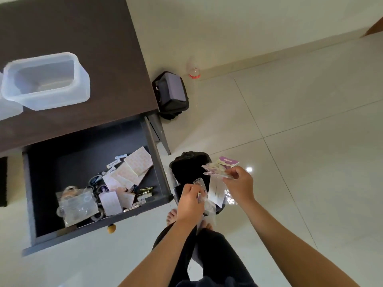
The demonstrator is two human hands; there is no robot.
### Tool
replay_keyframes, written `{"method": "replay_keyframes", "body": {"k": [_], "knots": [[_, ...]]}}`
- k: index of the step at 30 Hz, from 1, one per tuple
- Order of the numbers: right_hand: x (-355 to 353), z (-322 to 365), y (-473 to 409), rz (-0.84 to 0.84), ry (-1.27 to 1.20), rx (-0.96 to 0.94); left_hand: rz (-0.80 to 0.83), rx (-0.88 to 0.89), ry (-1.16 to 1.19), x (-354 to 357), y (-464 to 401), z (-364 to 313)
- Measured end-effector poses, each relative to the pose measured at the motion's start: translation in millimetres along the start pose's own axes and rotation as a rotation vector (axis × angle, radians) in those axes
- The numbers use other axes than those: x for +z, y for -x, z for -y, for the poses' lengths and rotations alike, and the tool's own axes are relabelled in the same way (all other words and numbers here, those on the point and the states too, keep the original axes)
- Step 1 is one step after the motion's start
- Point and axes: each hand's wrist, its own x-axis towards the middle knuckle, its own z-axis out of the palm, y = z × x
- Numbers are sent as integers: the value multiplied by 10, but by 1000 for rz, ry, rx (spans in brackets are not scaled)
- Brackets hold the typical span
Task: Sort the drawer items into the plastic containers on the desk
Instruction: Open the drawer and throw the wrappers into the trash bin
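Observation:
The dark drawer (31, 204) stands pulled out below the desk, holding sticker sheets (132, 168), clear plastic packets (77, 206), tape rolls and small boxes. A clear plastic container (46, 80) sits on the dark desk (87, 34); the edge of a second container (8, 110) shows at the far left. Right of the drawer, over a black-lined bin (188, 168), my right hand (238, 184) pinches small clear packets with a purple card (220, 166). My left hand (189, 200) grips crumpled clear plastic wrappers (202, 193).
A black bag (172, 94) and a plastic bottle (194, 71) stand on the pale tiled floor by the wall, behind the desk's right end. My bare feet and dark trousers are below the hands. The drawer has a round wooden knob (111, 228).

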Motion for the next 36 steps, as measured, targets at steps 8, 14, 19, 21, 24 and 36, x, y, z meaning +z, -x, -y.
{"method": "replay_keyframes", "body": {"k": [8,14,19,21,24,36], "knots": [[668,-926,-429,78,63,64,-25,-278,16,710,-526,859],[1113,-1370,-720,194,119,116,20,-291,103,1016,-1093,1378],[1196,-1439,-805,353,230,78,201,-305,120,1066,-1257,1521],[1160,-1400,-805,374,250,104,243,-325,158,1026,-1257,1500],[1057,-1251,-725,364,276,130,222,-315,152,930,-1174,1410],[475,215,322,319,95,13,127,-189,67,-268,320,101]]}}
